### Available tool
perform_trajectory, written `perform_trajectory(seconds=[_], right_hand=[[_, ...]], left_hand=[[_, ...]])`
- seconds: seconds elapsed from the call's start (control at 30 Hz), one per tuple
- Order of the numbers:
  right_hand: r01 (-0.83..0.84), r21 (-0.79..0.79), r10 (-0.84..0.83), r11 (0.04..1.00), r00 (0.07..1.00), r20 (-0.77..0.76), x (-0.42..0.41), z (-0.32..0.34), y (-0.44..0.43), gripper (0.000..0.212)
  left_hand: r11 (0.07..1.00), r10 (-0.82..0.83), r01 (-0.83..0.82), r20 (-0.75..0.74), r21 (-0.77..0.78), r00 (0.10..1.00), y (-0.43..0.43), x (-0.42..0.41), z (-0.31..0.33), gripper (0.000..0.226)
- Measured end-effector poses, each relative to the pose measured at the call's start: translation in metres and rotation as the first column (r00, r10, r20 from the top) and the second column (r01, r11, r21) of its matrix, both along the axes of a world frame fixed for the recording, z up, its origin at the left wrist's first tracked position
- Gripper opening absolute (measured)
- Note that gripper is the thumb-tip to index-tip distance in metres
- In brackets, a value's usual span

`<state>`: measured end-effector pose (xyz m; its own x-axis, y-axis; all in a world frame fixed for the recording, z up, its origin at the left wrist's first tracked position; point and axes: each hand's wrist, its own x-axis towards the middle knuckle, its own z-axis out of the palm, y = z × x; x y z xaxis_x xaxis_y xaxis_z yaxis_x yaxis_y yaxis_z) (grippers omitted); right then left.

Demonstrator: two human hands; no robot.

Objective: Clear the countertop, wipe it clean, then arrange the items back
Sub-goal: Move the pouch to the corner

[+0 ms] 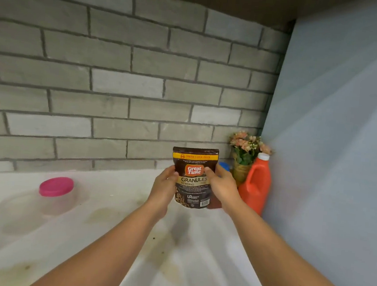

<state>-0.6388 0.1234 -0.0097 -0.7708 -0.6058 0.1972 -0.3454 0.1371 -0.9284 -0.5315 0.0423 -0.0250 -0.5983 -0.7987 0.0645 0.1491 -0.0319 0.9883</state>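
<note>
The coffee pouch [193, 178] looks like glossy printed foil. The orange jug [255, 186] is smooth plastic. The white countertop [112, 204] is smooth and stained, the brick wall [120, 78] matt and rough.

1. A coffee pouch [193, 178] is held upright above the countertop [105, 227] by the left hand [163, 187] and right hand [221, 184].
2. An orange bottle [256, 184] (white-capped) is stood in the corner beside flowers [247, 146].
3. A pink-lidded container [56, 193] is seen left.

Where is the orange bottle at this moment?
In the head view, the orange bottle stands at the right, in the corner by the blue wall, beside the flower pot.
</note>
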Motion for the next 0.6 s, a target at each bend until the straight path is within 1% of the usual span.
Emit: perform_trajectory(seconds=[0.13,0.37,0.5,0.6], right_hand=[[0.055,0.041,-0.054,0.998,0.998,-0.024,-0.047,-0.015,0.030,0.029],[0.126,0.121,-0.135,0.985,0.989,0.067,-0.114,-0.043,0.079,0.032],[0.153,0.173,-0.169,0.973,0.982,0.082,-0.151,-0.072,0.092,0.042],[0.158,0.188,-0.179,0.969,0.979,0.097,-0.166,-0.080,0.101,0.041]], left_hand=[[0.999,-0.047,0.047,0.035,0.022,0.998,0.031,-0.043,-0.014,0.037],[0.990,-0.131,0.126,0.075,0.067,0.989,0.076,-0.107,-0.042,0.035],[0.985,-0.157,0.148,0.117,0.086,0.981,0.097,-0.132,-0.063,0.038],[0.976,-0.199,0.185,0.129,0.113,0.971,0.110,-0.144,-0.072,0.039]])
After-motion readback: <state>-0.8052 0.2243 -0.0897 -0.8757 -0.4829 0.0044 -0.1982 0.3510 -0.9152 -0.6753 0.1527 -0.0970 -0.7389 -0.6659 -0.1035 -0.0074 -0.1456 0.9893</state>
